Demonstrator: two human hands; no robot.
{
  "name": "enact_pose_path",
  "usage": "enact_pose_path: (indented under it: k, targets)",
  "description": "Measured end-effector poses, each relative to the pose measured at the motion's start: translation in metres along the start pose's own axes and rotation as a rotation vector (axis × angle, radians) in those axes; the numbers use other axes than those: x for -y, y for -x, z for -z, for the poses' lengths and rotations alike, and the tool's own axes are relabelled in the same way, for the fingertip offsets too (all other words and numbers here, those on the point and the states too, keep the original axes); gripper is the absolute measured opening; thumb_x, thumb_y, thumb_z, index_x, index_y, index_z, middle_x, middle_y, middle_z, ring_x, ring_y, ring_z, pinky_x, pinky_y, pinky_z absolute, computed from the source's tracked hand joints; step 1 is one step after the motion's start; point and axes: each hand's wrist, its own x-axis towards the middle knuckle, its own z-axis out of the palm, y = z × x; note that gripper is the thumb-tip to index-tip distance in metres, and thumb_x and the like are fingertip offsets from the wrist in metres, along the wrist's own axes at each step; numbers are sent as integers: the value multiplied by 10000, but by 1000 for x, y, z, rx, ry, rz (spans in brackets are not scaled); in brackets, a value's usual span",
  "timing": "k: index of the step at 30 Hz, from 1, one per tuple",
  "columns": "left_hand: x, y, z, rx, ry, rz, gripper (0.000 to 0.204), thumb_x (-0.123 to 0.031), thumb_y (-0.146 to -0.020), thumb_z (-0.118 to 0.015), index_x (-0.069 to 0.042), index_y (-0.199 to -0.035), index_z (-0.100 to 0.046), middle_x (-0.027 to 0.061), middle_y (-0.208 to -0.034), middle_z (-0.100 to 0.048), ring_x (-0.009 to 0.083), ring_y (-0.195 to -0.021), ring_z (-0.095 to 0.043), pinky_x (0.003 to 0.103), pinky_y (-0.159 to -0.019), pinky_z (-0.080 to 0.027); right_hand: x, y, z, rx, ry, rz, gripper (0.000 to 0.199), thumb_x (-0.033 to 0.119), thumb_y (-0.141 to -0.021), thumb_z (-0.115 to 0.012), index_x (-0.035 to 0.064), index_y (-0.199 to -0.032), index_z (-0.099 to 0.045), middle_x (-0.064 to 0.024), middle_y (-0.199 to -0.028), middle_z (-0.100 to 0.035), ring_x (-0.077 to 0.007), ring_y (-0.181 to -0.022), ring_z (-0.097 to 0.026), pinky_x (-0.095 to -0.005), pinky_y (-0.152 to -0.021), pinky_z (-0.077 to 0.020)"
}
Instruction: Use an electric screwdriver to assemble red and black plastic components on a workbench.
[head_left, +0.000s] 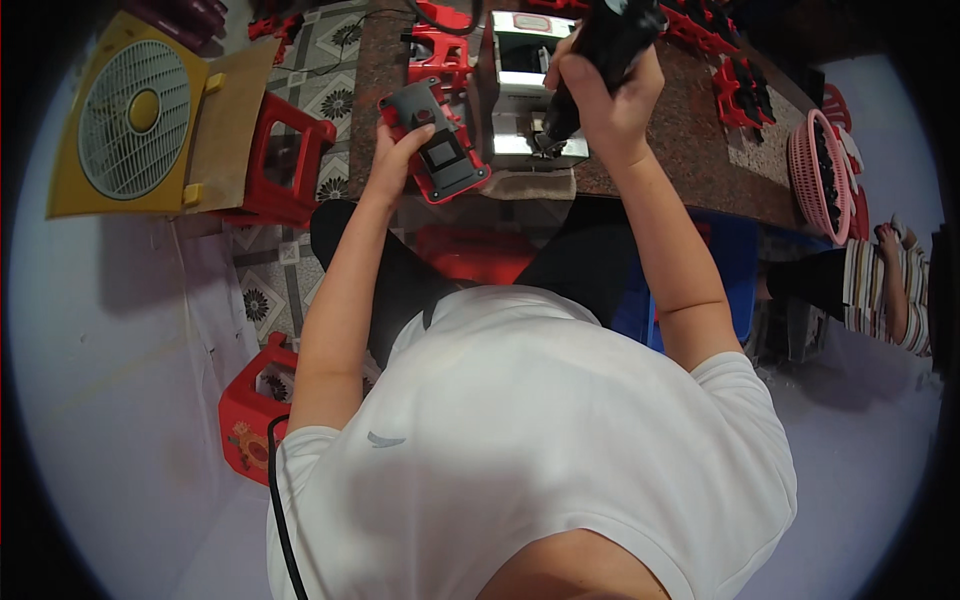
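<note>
My left hand (392, 165) grips the lower left side of a red-and-black plastic housing (408, 102), thumb lying across its dark face. A square recess shows in that face. My right hand (622, 112) is wrapped round a thick black power screwdriver (610, 48), held tilted. The screwdriver's lower end points down at the front of a silver-and-white box-shaped machine (507, 78), which stands on the speckled brown table (675, 140). Whether its tip touches the machine I cannot tell. Several more red plastic housings (440, 58) lie just behind the one in my left hand.
Red-and-black parts (745, 92) lie on the right side of the table, near a pink basket (805, 165) holding dark pieces. A yellow fan (140, 115) and a red stool (290, 160) stand left. Another person in a striped shirt (870, 290) is at far right. Beneath the table is a blue crate (738, 270).
</note>
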Motion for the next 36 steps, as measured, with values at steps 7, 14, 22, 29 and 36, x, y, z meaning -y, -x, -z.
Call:
enact_pose_path:
  k: [7,14,22,29,36]
  targets:
    - [-7,8,-7,22,22,47,555,-217,-802,-678,-49,-1237,-376,108,-1151,-530,194,-1044,-560,338,-900,-467,-6,28,7,7,6,86,318,199,-866,-655,7,-1027,-459,-101,-754,-599,-146,-631,-592,-267,-575,-489]
    - [-7,9,-9,20,32,48,539,-211,-802,-675,-48,-1230,-390,104,-1139,-538,188,-1038,-562,337,-864,-488,-7,12,0,-77,-192,-372,236,169,-840,-692,27,-926,-524,-34,-709,-606,-94,-545,-583,-237,-504,-474]
    - [-4,6,-4,6,16,23,585,-216,-779,-686,-35,-1246,-382,110,-1166,-528,201,-1055,-551,337,-909,-456,-5,1,1,3,-48,-96,272,94,-790,-739,24,-954,-533,-11,-760,-611,-75,-638,-582,-220,-569,-468]
    - [-9,7,-7,17,5,35,629,-213,-779,-687,-34,-1276,-344,117,-1174,-518,203,-1051,-557,341,-894,-471,-3,31,11,-6,-34,-21,478,301,-857,-672,-19,-1116,-430,-135,-812,-603,-179,-667,-610,-299,-625,-514]
    - [-12,10,-8,-5,-9,67,611,-217,-796,-683,-40,-1273,-344,118,-1171,-518,200,-1055,-558,342,-895,-472,5,36,13,-4,-77,7,524,336,-839,-685,-14,-1129,-425,-144,-821,-599,-188,-675,-611,-298,-618,-520]
